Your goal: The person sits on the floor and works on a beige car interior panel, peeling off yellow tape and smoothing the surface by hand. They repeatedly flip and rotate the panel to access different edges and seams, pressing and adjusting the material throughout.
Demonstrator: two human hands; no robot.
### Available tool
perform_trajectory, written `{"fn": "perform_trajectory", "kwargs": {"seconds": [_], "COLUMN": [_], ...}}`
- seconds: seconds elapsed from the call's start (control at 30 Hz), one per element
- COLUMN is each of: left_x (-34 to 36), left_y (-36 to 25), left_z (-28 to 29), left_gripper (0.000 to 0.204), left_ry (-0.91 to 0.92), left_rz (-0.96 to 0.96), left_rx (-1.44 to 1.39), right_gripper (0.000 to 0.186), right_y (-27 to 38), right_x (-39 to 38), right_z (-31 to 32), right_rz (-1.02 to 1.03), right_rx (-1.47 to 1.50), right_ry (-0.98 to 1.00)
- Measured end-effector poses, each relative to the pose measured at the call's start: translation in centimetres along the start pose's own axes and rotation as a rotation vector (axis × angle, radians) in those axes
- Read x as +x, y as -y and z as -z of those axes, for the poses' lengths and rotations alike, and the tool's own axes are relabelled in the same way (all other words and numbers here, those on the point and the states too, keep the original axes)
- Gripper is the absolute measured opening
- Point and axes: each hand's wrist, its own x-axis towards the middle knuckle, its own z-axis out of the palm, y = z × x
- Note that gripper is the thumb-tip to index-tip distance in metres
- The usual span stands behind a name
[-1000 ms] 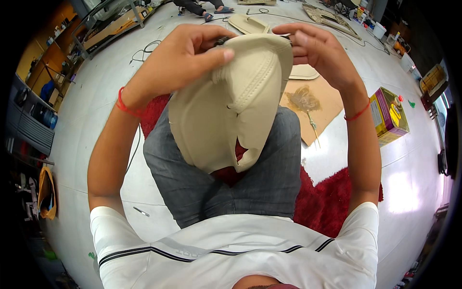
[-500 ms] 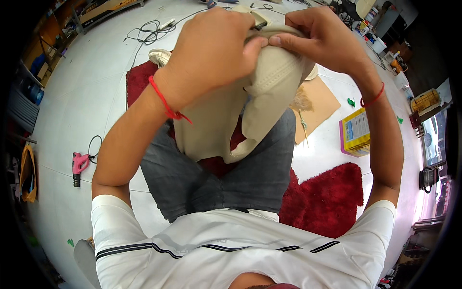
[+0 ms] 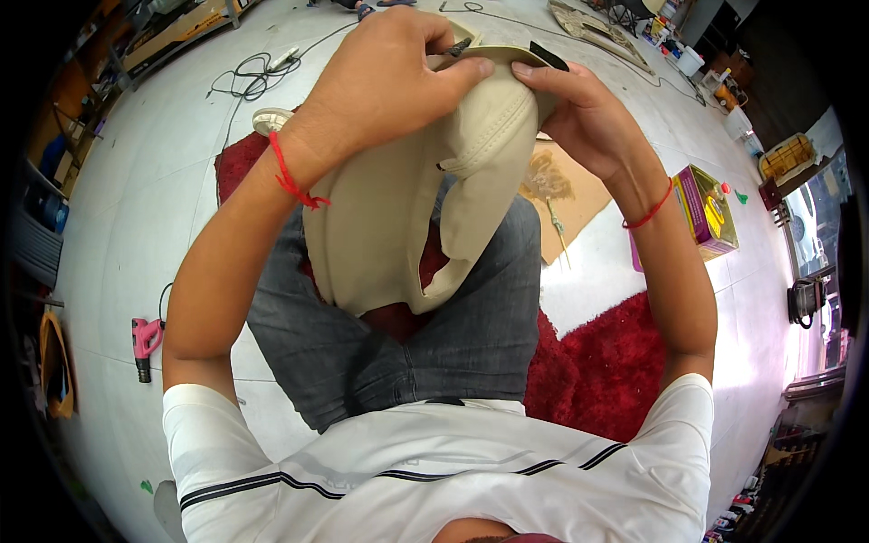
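A pink heat gun point(image 3: 146, 339) lay left of the red rug point(image 3: 615, 362), a tan bag point(image 3: 58, 366) farther left; a yellow-and-purple can point(image 3: 711, 215) stood right of the rug, a white bucket point(image 3: 690, 61) well beyond it.

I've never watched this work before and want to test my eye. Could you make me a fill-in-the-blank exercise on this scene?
1. The left hand and right hand, both on the beige cover, have wristbands coloured ____.
2. The pink tool lies to the person's ____.
3. The tin stands to the person's ____.
4. The shirt is mainly ____.

Missing words: red; left; right; white.
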Motion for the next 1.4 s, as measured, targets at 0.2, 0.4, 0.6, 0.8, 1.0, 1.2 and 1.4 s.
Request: {"fn": "perform_trajectory", "kwargs": {"seconds": [0.2,0.4,0.6,0.8,1.0,1.2,1.4], "left_x": [-0.1,-3.7,-5.0,-4.4,-4.2,-3.5,-2.8], "left_y": [-0.8,4.5,4.8,5.0,5.5,5.0,5.2], "left_z": [0.0,1.9,0.1,-2.0,-0.5,-1.5,-0.4], "left_gripper": [0.037,0.022,0.018,0.019,0.021,0.024,0.031], "left_ry": [0.009,0.183,0.019,-0.434,-0.058,-0.148,0.111], "left_rz": [-0.052,0.148,0.196,-0.13,0.192,0.095,0.151], "left_rx": [0.099,-0.431,-0.468,-0.201,-0.833,-0.594,-0.489], "right_gripper": [0.035,0.032,0.025,0.029,0.035,0.037,0.035], "right_y": [0.1,2.6,4.8,5.7,5.5,6.3,7.3], "right_x": [0.1,0.4,3.8,4.2,3.9,5.1,5.2], "right_z": [0.2,2.8,-0.9,-4.6,-5.7,-4.8,-4.7], "right_rz": [0.046,0.118,0.295,0.298,0.298,0.161,-0.013], "right_rx": [-0.054,-0.668,-1.058,-1.298,-1.156,-1.161,-1.151], "right_ry": [0.0,-0.043,0.15,0.059,0.063,0.16,0.271]}}
